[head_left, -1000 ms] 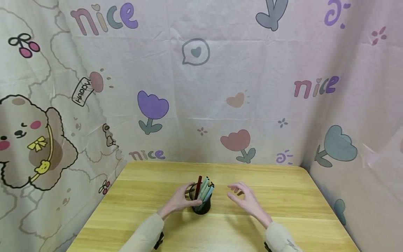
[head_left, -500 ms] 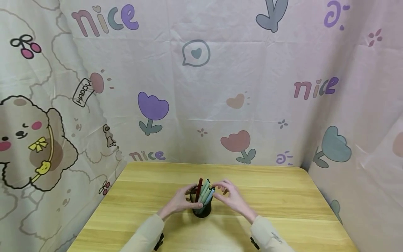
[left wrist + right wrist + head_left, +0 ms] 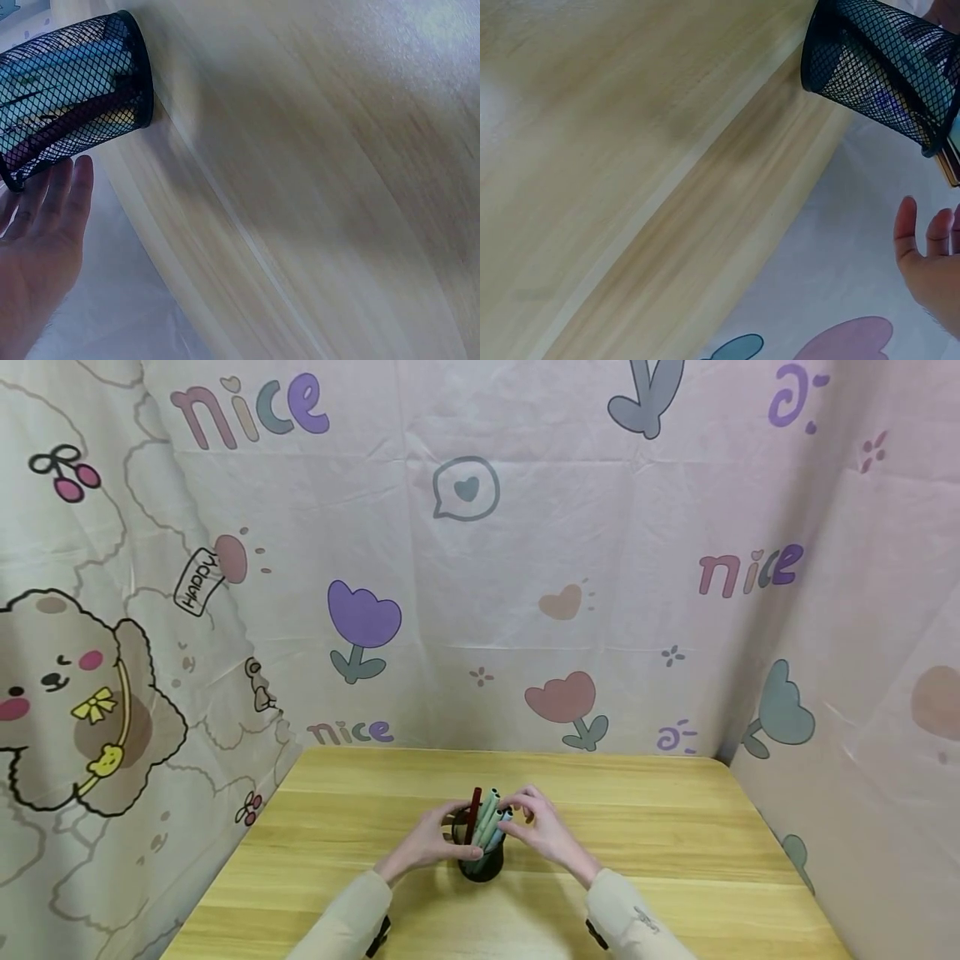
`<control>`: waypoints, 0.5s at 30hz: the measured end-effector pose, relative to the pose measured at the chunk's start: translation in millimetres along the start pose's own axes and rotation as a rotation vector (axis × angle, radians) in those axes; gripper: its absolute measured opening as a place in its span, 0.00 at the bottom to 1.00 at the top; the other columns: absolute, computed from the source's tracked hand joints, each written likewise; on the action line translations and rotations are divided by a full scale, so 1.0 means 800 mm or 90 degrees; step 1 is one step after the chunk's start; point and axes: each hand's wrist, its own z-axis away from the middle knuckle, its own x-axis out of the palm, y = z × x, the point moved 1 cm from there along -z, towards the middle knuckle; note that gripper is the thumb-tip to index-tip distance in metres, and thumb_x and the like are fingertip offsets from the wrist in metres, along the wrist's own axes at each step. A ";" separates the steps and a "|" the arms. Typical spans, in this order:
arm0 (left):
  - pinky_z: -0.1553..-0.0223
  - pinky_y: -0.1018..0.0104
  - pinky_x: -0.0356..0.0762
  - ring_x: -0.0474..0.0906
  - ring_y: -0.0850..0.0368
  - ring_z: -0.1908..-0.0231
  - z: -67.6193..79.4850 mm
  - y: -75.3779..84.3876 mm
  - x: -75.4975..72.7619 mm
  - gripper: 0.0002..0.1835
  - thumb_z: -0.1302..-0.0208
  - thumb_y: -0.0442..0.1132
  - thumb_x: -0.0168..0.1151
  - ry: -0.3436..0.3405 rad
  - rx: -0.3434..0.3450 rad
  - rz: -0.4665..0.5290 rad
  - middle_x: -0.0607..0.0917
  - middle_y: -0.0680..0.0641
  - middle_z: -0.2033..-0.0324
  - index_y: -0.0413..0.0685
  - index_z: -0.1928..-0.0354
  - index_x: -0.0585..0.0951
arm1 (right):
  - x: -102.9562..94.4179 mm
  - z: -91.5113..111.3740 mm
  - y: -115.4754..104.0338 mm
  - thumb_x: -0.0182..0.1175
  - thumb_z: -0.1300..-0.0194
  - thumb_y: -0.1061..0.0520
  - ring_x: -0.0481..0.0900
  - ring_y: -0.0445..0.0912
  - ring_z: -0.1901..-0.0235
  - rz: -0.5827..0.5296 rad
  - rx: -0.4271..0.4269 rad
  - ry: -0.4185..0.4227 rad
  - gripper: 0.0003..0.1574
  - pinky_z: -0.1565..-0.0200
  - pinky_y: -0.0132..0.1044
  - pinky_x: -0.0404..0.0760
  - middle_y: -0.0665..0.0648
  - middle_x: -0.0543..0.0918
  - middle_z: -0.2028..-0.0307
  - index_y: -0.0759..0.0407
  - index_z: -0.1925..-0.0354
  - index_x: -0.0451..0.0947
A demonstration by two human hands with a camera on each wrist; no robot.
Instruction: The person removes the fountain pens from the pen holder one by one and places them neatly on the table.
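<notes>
A black mesh pen holder [image 3: 482, 867] stands on the wooden table, filled with pens. My left hand [image 3: 427, 839] grips it from the left near the rim, thumb across the front and fingers behind. In the left wrist view, that hand's fingers [image 3: 79, 195] lie against the mesh. From the right, my right hand [image 3: 546, 828] reaches over the rim, thumb and index finger at the tops of the light blue pens [image 3: 497, 837]; I cannot tell whether they pinch one. Its other fingers [image 3: 905, 225] curl loosely beside the holder. A dark red pen [image 3: 473, 816] leans at the left.
The wooden table [image 3: 637, 827] extends around the holder on all sides. A printed cloth [image 3: 480, 568] hangs behind the far edge and along both sides.
My right hand has moved left from beside the pen holder to the tops of the pens. The left hand keeps its hold on the holder.
</notes>
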 end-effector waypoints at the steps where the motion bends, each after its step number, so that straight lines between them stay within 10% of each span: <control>1: 0.39 0.32 0.75 0.73 0.33 0.37 0.000 -0.001 0.000 0.49 0.49 0.54 0.79 -0.001 0.002 0.002 0.75 0.34 0.34 0.43 0.28 0.68 | 0.001 -0.001 -0.001 0.71 0.38 0.52 0.68 0.47 0.65 0.006 0.007 -0.004 0.17 0.64 0.29 0.67 0.50 0.77 0.61 0.53 0.52 0.85; 15: 0.38 0.31 0.73 0.73 0.33 0.36 0.002 0.002 0.000 0.50 0.49 0.54 0.79 -0.004 -0.002 0.000 0.75 0.34 0.34 0.43 0.28 0.67 | 0.006 -0.004 -0.010 0.72 0.39 0.54 0.66 0.37 0.63 0.025 0.016 -0.001 0.10 0.61 0.33 0.71 0.48 0.77 0.62 0.53 0.58 0.85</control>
